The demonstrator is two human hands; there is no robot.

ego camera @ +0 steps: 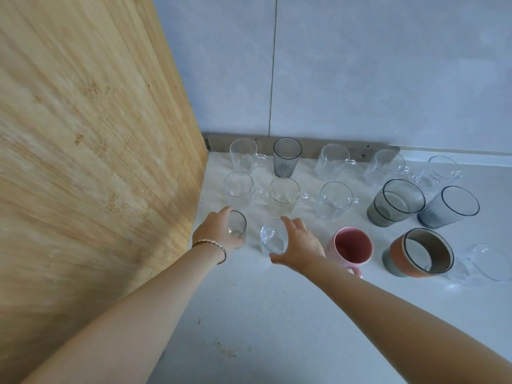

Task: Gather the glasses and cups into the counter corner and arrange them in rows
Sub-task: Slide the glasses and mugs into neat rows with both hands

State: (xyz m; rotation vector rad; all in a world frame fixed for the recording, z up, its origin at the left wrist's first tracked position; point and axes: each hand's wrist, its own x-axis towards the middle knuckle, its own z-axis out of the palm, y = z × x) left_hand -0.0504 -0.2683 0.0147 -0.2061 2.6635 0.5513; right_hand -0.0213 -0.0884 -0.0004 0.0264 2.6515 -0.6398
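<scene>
Cups and glasses stand in rows in the corner of the white counter (263, 314). The back row holds clear mugs (243, 155) and a grey ribbed tumbler (286, 157). More clear mugs (285, 195), a grey glass (399, 202) and a blue-grey ribbed glass (454, 206) make up the middle row. In the front row my left hand (219, 231) grips a small grey ribbed glass (238, 223) by the wooden panel. Just to its right, my right hand (300, 245) wraps thumb and fingers round a small clear glass (273, 239). Both glasses are upright on the counter.
A pink mug (353, 245), a terracotta cup (421, 253) and a clear glass (484, 263) continue the front row to the right. A wooden panel (83, 162) walls the left side. The grey tiled wall (360, 65) closes the back.
</scene>
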